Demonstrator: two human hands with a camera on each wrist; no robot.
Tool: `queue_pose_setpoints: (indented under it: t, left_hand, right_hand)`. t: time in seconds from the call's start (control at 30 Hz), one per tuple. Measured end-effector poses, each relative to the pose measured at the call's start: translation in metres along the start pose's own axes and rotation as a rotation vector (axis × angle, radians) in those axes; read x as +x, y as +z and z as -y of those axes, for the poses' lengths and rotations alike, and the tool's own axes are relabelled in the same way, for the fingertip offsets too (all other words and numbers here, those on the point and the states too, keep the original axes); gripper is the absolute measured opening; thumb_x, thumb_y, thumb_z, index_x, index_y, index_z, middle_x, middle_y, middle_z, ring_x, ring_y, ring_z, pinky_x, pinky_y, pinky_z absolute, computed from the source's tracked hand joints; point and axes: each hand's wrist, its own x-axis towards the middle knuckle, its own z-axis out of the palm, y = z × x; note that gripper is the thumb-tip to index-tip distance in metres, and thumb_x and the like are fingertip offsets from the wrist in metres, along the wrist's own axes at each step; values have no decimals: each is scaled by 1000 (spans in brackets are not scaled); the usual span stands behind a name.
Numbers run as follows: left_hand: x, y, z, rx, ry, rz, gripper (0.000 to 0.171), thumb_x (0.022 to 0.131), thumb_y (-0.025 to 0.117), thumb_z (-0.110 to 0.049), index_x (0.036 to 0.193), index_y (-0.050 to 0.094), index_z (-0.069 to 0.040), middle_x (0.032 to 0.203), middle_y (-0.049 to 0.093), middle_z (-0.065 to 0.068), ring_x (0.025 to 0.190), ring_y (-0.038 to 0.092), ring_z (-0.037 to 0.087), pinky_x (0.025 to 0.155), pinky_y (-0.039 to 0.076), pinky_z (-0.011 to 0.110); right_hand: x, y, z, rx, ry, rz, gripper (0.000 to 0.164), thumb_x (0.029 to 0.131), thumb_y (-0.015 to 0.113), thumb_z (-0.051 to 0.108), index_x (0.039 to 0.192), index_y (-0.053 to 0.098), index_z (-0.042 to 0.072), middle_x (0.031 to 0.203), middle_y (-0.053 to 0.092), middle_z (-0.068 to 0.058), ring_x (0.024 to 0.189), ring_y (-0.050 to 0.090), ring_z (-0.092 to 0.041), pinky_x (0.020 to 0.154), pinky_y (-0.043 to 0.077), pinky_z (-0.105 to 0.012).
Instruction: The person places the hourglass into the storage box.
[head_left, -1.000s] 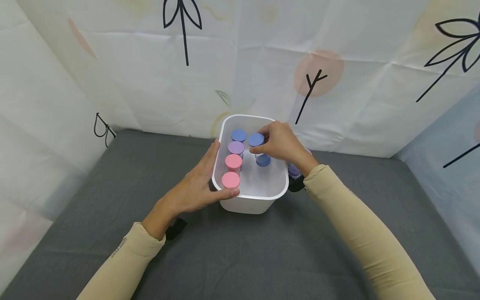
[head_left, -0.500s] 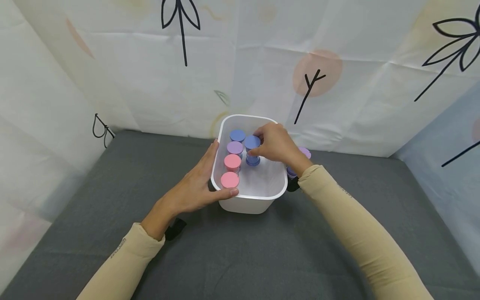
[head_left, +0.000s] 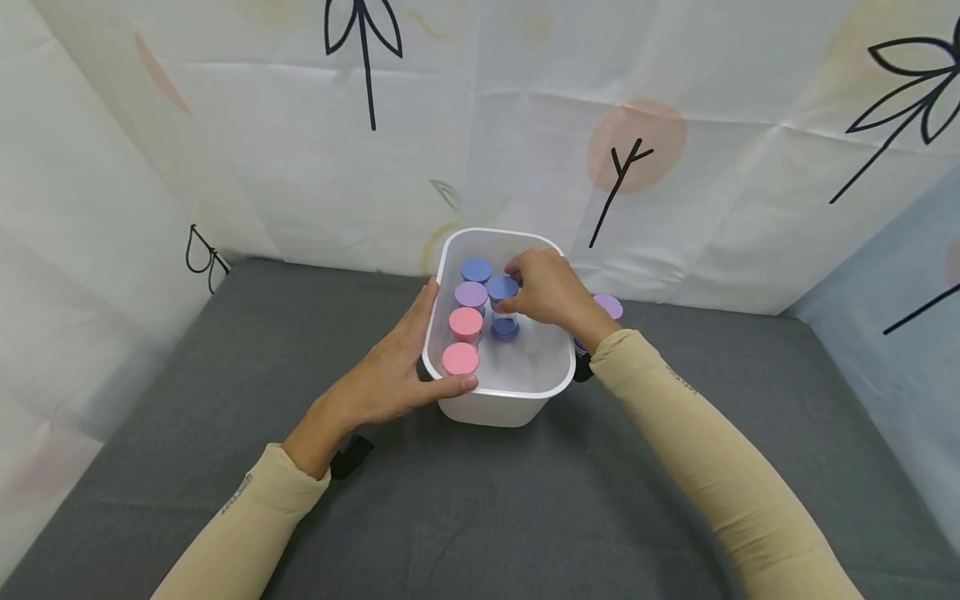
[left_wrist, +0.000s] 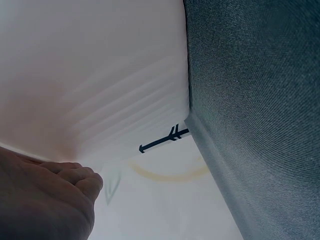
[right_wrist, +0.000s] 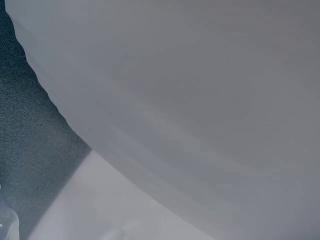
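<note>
A white plastic bin (head_left: 540,358) stands on the table. My left hand (head_left: 393,371) rests against its near left corner, fingers stretched along the outer left wall and thumb lying on the front rim. Inside, my right hand (head_left: 551,287) pinches a small clear jar with a blue lid (head_left: 502,288) between thumb and fingers. It is upright, just right of a row of jars along the left wall: a blue-lidded one (head_left: 476,269), a purple-lidded one (head_left: 471,294) and two with pink lids (head_left: 466,322). The right wrist view shows mostly the bin wall (right_wrist: 175,100), not the hand.
Another jar with a purple lid (head_left: 608,306) stands outside the bin on the right, partly behind my right wrist. Grey cloth covers the table (head_left: 480,500). White patterned fabric (head_left: 510,125) hangs close behind the bin.
My right hand has moved left and slightly nearer with the blue-lidded jar, bringing it beside the row. More of the outside purple-lidded jar shows. The left hand stays on the bin.
</note>
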Motion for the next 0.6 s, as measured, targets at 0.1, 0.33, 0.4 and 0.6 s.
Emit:
queue_pose_setpoints:
  t: [0.1, 0.33, 0.4, 0.6]
  left_hand:
    - [0, -1, 0, 3, 2, -2, 120, 85, 73, -62, 162, -11, -26, 169, -7, -8, 154, 5, 13, 119, 20, 54]
    - [0, -1, 1, -11, 6, -5, 120, 85, 74, -61, 162, -11, -26, 169, -6, -8, 154, 6, 14, 119, 20, 56]
    - [0, -1, 1, -18, 12, -5, 121, 85, 74, -60, 163, -11, -26, 169, -6, -9, 154, 6, 14, 119, 20, 56]
    - [0, 0, 0, -10, 7, -5, 121, 84, 73, -62, 163, -11, -26, 169, -6, -9, 154, 6, 14, 119, 21, 55]
  right_hand:
    - [0, 0, 2, 4, 16, 3, 37, 76, 90, 18, 104, 76, -2, 94, 73, -12, 88, 62, -24, 79, 47, -38]
    - [-3, -1, 3, 6, 30, -21, 46, 78, 90, 20, 114, 73, -4, 110, 73, -17, 104, 66, -31, 91, 51, -43]
    - [-5, -1, 3, 16, 30, -27, 48, 78, 90, 20, 117, 72, -4, 112, 72, -18, 106, 66, -31, 93, 51, -43]
    - [-16, -4, -2, 173, 35, -66, 60, 79, 89, 18, 130, 66, -4, 125, 69, -18, 115, 65, -32, 100, 50, -42]
